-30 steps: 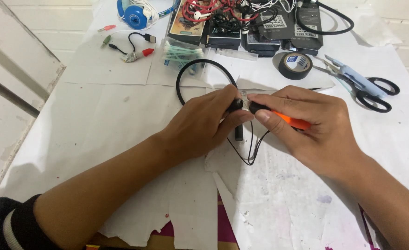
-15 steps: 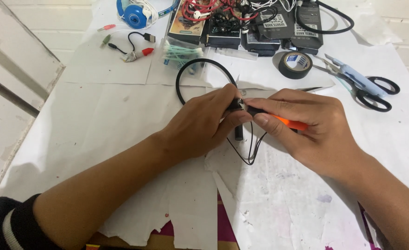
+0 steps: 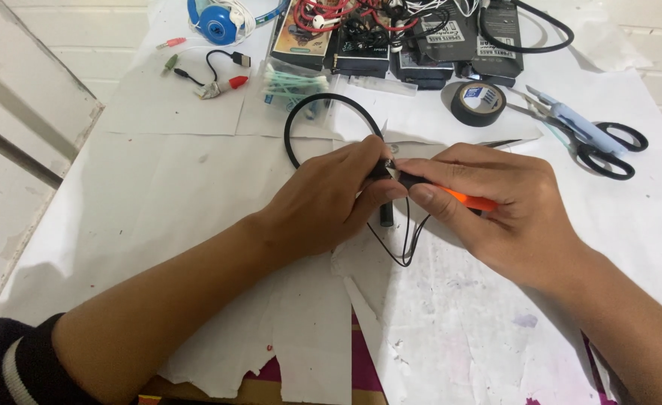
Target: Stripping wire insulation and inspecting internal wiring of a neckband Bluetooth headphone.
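Tabletop (image 3: 158,187), papered white: the sheets lie loose and torn under my wrists; a slide of one could shift the work.

Left hand (image 3: 323,202): grip clenched on the small black earpiece end (image 3: 385,171) of a neckband headset, held just above the paper at centre. Risk: the piece twists in my fingers if I squeeze unevenly.

Right hand (image 3: 496,217): grip closed around an orange-handled tool (image 3: 472,200), tip against the earpiece. Risk: the tip skids off the smooth casing toward my left fingertips.

Black neckband loop (image 3: 308,112): arcs behind my left hand; a tug could drag it.

Thin black wires (image 3: 406,240): hang looped beneath both hands; likeliest to snag or tear loose.
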